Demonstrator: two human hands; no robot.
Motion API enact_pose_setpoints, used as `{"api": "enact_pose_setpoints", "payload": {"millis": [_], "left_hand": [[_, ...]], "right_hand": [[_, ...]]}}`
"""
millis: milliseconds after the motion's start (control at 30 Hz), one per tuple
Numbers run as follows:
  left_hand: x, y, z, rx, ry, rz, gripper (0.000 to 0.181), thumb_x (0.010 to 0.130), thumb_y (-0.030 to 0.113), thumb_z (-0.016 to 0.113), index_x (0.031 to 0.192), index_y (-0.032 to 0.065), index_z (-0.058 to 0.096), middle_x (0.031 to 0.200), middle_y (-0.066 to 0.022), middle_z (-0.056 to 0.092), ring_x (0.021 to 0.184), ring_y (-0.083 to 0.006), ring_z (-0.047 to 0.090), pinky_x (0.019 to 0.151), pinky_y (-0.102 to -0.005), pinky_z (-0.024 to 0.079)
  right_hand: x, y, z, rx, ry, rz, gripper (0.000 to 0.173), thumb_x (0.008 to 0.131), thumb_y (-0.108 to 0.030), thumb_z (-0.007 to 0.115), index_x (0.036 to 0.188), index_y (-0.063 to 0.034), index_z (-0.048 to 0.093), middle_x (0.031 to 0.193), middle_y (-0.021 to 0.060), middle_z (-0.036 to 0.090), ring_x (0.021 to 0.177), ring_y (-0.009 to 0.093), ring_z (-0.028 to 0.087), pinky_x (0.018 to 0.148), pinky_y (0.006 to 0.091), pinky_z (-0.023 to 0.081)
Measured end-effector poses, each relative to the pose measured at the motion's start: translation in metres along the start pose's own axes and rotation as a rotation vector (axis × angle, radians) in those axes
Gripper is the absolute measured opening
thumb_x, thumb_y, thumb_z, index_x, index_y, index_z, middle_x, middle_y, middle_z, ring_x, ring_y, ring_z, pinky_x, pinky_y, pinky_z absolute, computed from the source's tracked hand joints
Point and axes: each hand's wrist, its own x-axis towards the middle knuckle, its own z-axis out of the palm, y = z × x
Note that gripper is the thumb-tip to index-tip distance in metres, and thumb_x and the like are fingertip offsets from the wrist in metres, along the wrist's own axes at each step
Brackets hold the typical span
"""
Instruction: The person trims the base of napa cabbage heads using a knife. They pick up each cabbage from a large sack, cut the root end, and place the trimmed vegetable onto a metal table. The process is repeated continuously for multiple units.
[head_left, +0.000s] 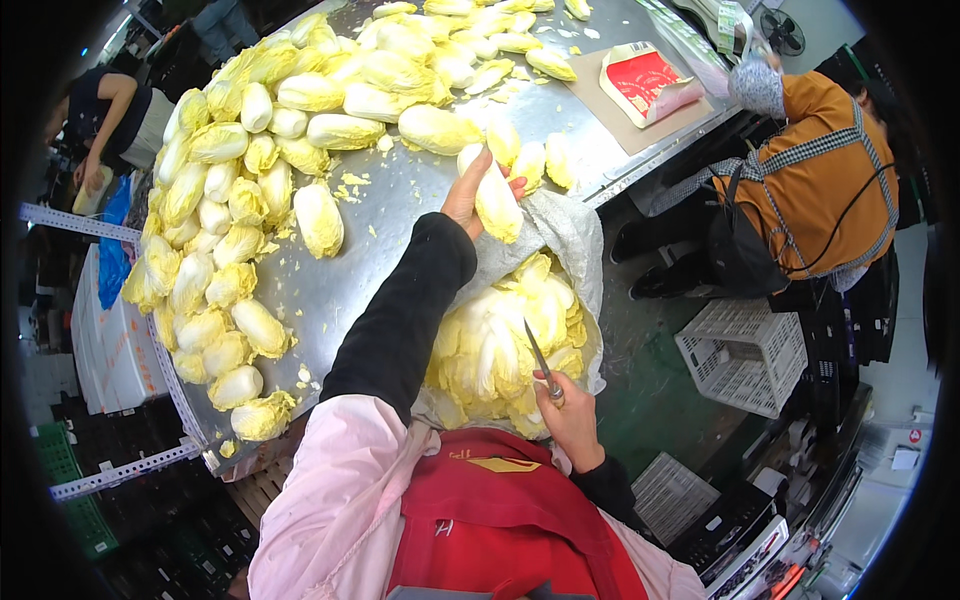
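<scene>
My left hand (471, 196) holds a trimmed napa cabbage (498, 201) at the near edge of a metal table (390, 202). A short-bladed knife (541, 355) is in my right hand (571, 420), its tip pointing away from me. Under the knife, a white woven sack (581, 229) stands open, filled with loose yellow cabbage leaves (495, 337). Three small cabbages (529, 166) lie just beyond my left hand. A large pile of cabbages (225, 202) covers the table's left and far sides.
A red and white printed bag (643, 84) lies on cardboard (600, 112) at the table's right. A person in an orange top (817, 180) stands to the right, near a white plastic crate (742, 356). Another person (112, 112) is at the far left, beside white foam boxes (112, 337).
</scene>
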Motion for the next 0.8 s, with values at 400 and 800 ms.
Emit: {"api": "enact_pose_setpoints", "payload": {"millis": [400, 800], "left_hand": [[-0.045, -0.007, 0.0, 0.361, 0.027, 0.041, 0.037, 0.089, 0.032, 0.056, 0.107, 0.0009, 0.05, 0.088, -0.0094, 0.057, 0.074, -0.0194, 0.058, 0.068, -0.0336, 0.049], [-0.089, -0.013, -0.026, 0.139, -0.232, -0.093, 0.059, 0.089, 0.039, 0.057, 0.131, 0.0029, 0.037, 0.11, -0.0149, 0.056, 0.102, -0.0235, 0.057, 0.091, -0.0369, 0.047]], "right_hand": [[0.075, -0.054, -0.012, 0.155, 0.06, -0.165, 0.022, 0.085, -0.016, 0.061, 0.102, -0.0035, 0.062, 0.058, 0.003, 0.053, 0.052, 0.008, 0.045, 0.049, 0.0247, 0.037], [0.1, -0.063, 0.012, 0.28, 0.122, -0.291, 0.022, 0.082, -0.013, 0.066, 0.101, -0.0024, 0.062, 0.073, -0.0017, 0.056, 0.063, 0.004, 0.049, 0.056, 0.0207, 0.04]]}}
